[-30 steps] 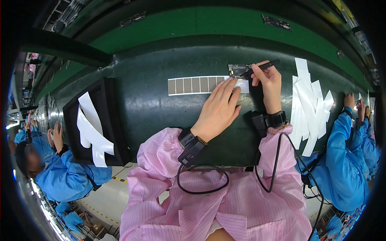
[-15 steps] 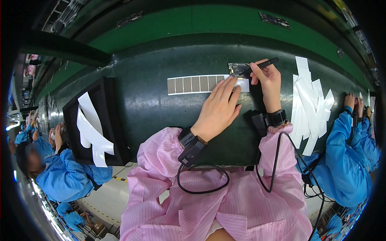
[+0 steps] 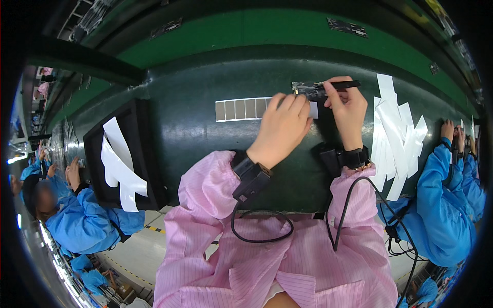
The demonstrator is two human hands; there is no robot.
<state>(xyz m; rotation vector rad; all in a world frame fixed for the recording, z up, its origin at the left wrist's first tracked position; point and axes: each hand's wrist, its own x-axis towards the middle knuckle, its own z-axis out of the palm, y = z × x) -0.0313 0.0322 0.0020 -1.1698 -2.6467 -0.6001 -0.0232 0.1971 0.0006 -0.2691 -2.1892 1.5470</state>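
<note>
A white strip of grey-brown rectangular stickers [image 3: 236, 110] lies on the dark green bench. My left hand [image 3: 285, 120] covers its right part, fingers bent and thumb drawn in, with the white strip end showing beside them; the fingertips are partly hidden. Just beyond the strip sits a small dark circuit board [image 3: 304, 87]. My right hand [image 3: 349, 110] pinches a slim black pen-shaped tool [image 3: 346, 84] at the board's right side. Its thin end points left over the board; whether it touches is too small to tell.
Loose white glossy strips [image 3: 398, 131] are heaped to the right. On the left, a black tray [image 3: 92, 154] holds more white strips. Circuit boards [image 3: 347, 27] lie on the green surface beyond the bench's raised edge. Co-workers in blue sleeves [image 3: 444, 200] sit at both sides; cables hang from my wrists.
My left fingers have curled up from lying flatter, and that hand has shifted slightly. My right hand has moved a little right, its tool now held more level.
</note>
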